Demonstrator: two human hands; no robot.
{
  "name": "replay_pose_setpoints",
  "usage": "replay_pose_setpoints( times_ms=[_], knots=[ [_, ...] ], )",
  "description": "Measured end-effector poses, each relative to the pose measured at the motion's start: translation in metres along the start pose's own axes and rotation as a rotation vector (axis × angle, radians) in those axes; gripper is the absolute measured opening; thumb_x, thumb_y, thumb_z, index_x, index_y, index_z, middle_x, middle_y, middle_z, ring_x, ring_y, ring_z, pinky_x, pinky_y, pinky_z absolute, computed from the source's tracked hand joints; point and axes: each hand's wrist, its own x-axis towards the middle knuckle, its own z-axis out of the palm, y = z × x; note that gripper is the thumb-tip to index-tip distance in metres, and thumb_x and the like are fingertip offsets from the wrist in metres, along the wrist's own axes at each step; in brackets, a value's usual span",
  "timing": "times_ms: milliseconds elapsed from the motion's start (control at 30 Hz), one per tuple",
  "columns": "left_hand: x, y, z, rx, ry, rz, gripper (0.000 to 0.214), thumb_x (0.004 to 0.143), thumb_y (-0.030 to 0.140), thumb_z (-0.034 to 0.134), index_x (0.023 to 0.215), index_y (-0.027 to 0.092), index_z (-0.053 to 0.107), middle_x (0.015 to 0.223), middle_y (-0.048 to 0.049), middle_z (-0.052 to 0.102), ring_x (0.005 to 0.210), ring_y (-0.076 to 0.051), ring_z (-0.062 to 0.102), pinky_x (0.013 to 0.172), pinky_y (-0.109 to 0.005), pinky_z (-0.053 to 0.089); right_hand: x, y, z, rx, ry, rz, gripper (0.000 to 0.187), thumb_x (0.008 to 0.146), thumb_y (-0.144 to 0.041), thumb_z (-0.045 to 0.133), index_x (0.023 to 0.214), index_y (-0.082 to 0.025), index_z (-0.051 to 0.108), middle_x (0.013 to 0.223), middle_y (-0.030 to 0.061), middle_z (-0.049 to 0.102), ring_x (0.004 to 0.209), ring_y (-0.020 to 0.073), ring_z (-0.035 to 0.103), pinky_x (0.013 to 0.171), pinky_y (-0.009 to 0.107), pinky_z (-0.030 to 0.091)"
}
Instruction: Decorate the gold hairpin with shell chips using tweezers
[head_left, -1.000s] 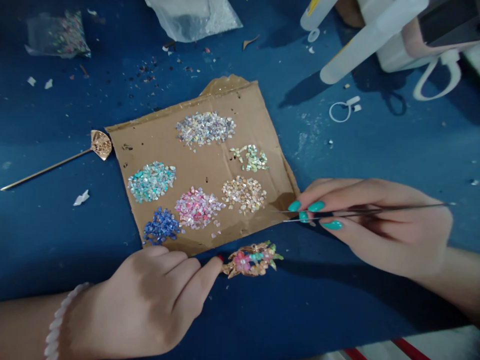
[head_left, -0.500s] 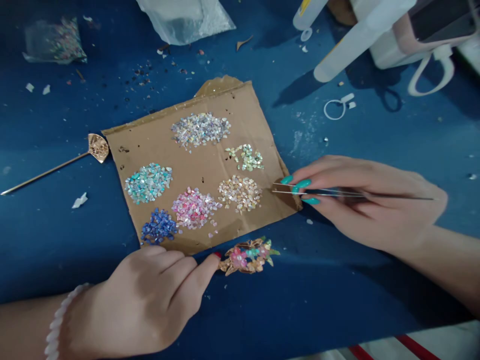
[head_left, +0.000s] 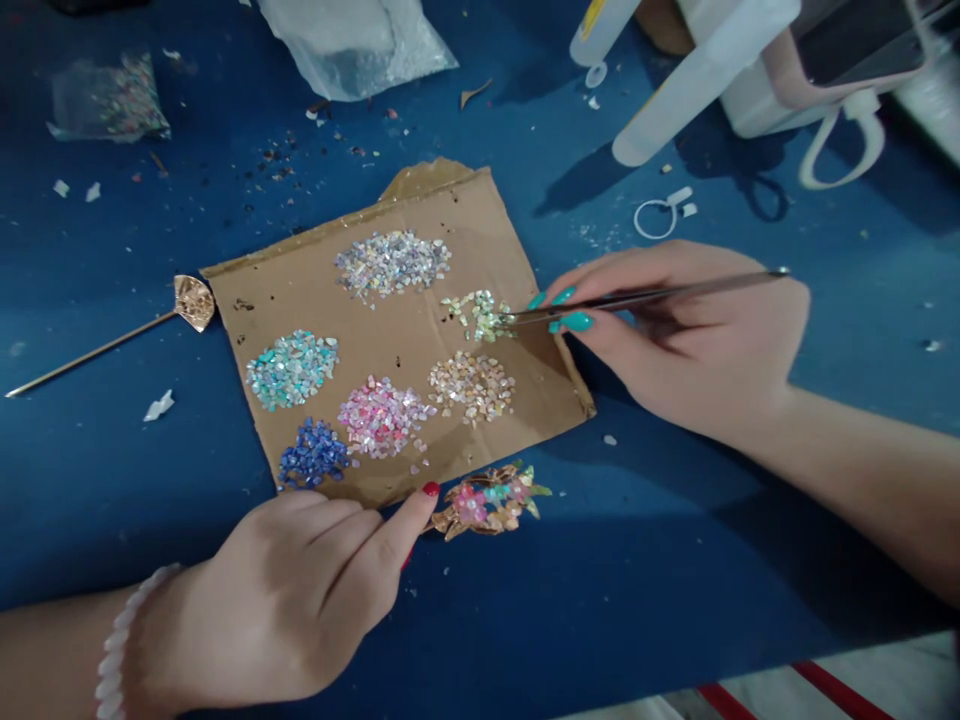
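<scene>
Pinching tweezers (head_left: 637, 297) in right hand (head_left: 697, 340), fingers (head_left: 574, 322) clamped on the shafts. Long axis 3 to 9 o'clock, tips toward 9, down in the pale green pile (head_left: 480, 315) on cardboard (head_left: 300, 290). Chip between tips or not: cannot tell. Pinning ornament (head_left: 491, 498) to table (head_left: 675, 560) with left hand (head_left: 300, 590): index tip on its 9 o'clock end, other fingers curled, gripping nothing. From tweezer tips, ornament at 6 o'clock, past beige pile (head_left: 471, 385), just off cardboard's near edge. Nearer to left hand.

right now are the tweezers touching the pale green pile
Cannot tell: head view shows the tweezers overlapping the edge of the pale green pile, maybe hovering.
</scene>
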Motion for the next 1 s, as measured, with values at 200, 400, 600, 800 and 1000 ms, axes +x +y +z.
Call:
replay_pose_setpoints(
  times_ms=[200, 400, 600, 800, 1000],
  knots=[
    [-0.002, -0.002, -0.003, -0.092, -0.041, 0.008, 0.037, 0.097, 0.007, 0.032, 0.133, 0.001, 0.037, 0.076, -0.0006, 0.064, 0.065, -0.013, 0.059, 0.057, -0.030, 0.044, 0.014, 0.003, 0.010, 0.018, 0.002, -0.102, 0.007, 0.080, -0.016, 0.063, 0.082, -0.022, 0.066, 0.082, 0.0018, 0.072, 0.075, 0.0174, 0.069, 0.064, 0.030, 0.053],
    [0.003, -0.004, -0.007, -0.198, -0.016, -0.016, 0.033, 0.099, 0.008, 0.024, 0.127, 0.005, 0.042, 0.071, 0.0023, 0.062, 0.060, -0.011, 0.057, 0.052, -0.028, 0.042, 0.012, 0.007, 0.006, 0.038, -0.025, -0.101, 0.011, 0.080, -0.014, 0.063, 0.085, -0.024, 0.063, 0.084, 0.0017, 0.071, 0.078, 0.0172, 0.068, 0.065, 0.030, 0.052],
    [0.004, -0.007, -0.005, -0.189, 0.027, -0.010, 0.027, 0.098, 0.008, 0.031, 0.119, 0.004, 0.047, 0.066, 0.0012, 0.061, 0.054, -0.013, 0.054, 0.048, -0.029, 0.040, 0.011, 0.009, -0.001, 0.019, -0.055, -0.196, 0.012, 0.081, -0.009, 0.057, 0.085, -0.020, 0.059, 0.082, 0.0061, 0.069, 0.079, 0.0167, 0.067, 0.067, 0.030, 0.053],
    [0.003, -0.007, -0.002, -0.204, 0.044, -0.007, 0.028, 0.096, 0.007, 0.034, 0.121, 0.002, 0.046, 0.066, 0.0005, 0.061, 0.055, -0.014, 0.054, 0.050, -0.029, 0.043, 0.011, 0.008, -0.002, -0.014, -0.101, -0.207, 0.013, 0.081, -0.008, 0.056, 0.086, -0.020, 0.057, 0.082, 0.0067, 0.069, 0.080, 0.0166, 0.067, 0.067, 0.028, 0.052],
    [0.003, -0.005, -0.002, -0.233, 0.039, -0.027, 0.033, 0.097, 0.008, 0.030, 0.128, 0.004, 0.043, 0.067, 0.0007, 0.061, 0.054, -0.013, 0.054, 0.050, -0.028, 0.043, 0.010, 0.007, -0.002, -0.040, -0.101, -0.177, 0.011, 0.083, -0.008, 0.056, 0.082, -0.019, 0.058, 0.082, 0.0060, 0.070, 0.080, 0.0150, 0.067, 0.067, 0.027, 0.051]
  ],
)
